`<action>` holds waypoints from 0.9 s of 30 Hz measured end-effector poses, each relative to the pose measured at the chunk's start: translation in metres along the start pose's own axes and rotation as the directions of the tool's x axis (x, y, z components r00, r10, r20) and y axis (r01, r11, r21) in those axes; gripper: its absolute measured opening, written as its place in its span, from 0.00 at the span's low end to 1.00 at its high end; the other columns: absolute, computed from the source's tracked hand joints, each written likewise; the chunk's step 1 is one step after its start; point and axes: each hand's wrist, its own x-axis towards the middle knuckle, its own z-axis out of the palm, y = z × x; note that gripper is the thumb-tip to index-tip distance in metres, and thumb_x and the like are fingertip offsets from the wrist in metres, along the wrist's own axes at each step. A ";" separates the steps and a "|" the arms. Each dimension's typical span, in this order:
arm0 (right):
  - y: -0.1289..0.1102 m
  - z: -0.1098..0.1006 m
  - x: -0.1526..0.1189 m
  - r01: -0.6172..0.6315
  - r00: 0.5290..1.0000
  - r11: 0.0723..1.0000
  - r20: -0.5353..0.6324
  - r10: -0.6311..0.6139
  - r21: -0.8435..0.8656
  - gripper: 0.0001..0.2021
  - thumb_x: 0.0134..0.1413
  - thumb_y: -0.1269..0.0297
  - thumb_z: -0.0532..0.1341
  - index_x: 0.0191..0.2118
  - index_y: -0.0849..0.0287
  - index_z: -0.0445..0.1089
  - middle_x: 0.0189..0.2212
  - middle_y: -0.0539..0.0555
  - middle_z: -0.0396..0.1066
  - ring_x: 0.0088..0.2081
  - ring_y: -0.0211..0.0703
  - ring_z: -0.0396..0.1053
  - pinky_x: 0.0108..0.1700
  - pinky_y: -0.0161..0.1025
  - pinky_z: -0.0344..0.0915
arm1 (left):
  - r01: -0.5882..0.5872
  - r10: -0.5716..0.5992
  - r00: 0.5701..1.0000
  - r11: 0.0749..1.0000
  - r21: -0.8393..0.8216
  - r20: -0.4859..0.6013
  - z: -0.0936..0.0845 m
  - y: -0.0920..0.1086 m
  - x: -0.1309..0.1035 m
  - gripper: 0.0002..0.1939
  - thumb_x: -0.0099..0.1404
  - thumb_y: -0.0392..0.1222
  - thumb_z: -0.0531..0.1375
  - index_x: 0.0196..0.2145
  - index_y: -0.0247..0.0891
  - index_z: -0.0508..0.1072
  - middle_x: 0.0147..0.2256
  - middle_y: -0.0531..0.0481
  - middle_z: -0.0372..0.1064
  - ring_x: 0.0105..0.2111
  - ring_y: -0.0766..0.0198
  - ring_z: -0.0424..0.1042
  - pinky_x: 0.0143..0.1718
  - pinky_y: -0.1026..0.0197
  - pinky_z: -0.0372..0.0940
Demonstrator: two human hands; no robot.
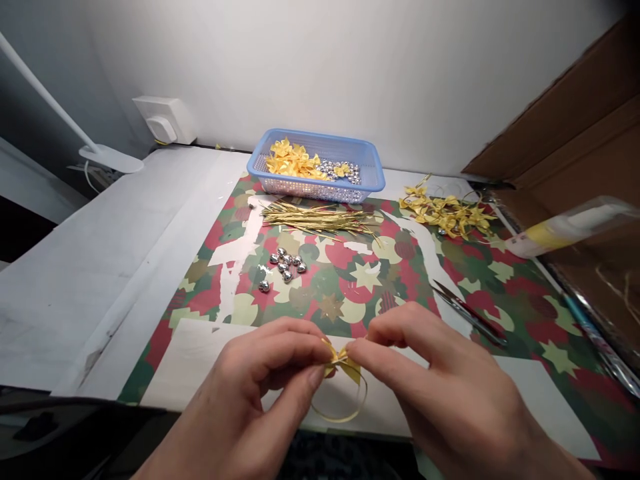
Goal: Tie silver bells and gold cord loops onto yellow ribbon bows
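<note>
A yellow ribbon bow (353, 372) is between my hands, low in the middle of the view. My left hand (267, 383) pinches its left side between thumb and fingers. At the bow's right side, the fingertips of my right hand (443, 373) are closed on it near the knot. A thin gold cord loop (345, 419) hangs below. Whether a bell is at the knot is hidden by the fingers. Beyond my hands lie several silver jingle bells (287, 265) and a bundle of gold twist ties (315, 219).
A blue basket (375, 175) holds yellow bows (290, 160) and silver bells. Bows with cords (447, 212) are piled at the right. Slim pointed metal tool (470, 313), clear bottle (555, 233) and cardboard box (575, 127) stand or lie rightward; a white lamp (110, 159) is left.
</note>
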 end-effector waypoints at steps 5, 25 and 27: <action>0.002 0.001 -0.003 -0.063 0.998 0.993 0.016 0.062 0.100 0.12 0.69 0.75 0.52 0.40 0.55 0.71 0.33 0.52 0.68 0.32 0.40 0.66 0.32 0.36 0.64 | 0.015 -0.016 0.999 0.999 -0.035 -0.038 -0.001 -0.003 -0.003 0.11 0.69 0.32 0.62 0.43 0.48 0.80 0.44 0.53 0.77 0.44 0.63 0.80 0.42 0.72 0.76; -0.009 0.023 -0.003 -0.337 0.912 0.670 0.051 0.408 0.662 0.08 0.68 0.72 0.58 0.39 0.52 0.71 0.38 0.48 0.72 0.40 0.37 0.72 0.39 0.31 0.68 | 0.025 -0.025 0.995 1.000 0.003 -0.099 0.006 -0.006 -0.011 0.09 0.70 0.31 0.60 0.37 0.45 0.77 0.44 0.48 0.75 0.58 0.55 0.73 0.42 0.71 0.77; -0.012 0.027 -0.009 -0.355 0.888 0.633 0.036 0.458 0.688 0.07 0.69 0.70 0.57 0.39 0.51 0.69 0.40 0.49 0.72 0.44 0.39 0.72 0.41 0.32 0.68 | 0.030 -0.032 0.990 0.999 -0.017 -0.140 0.006 -0.010 -0.010 0.09 0.70 0.33 0.61 0.39 0.47 0.78 0.46 0.48 0.76 0.58 0.56 0.73 0.43 0.71 0.77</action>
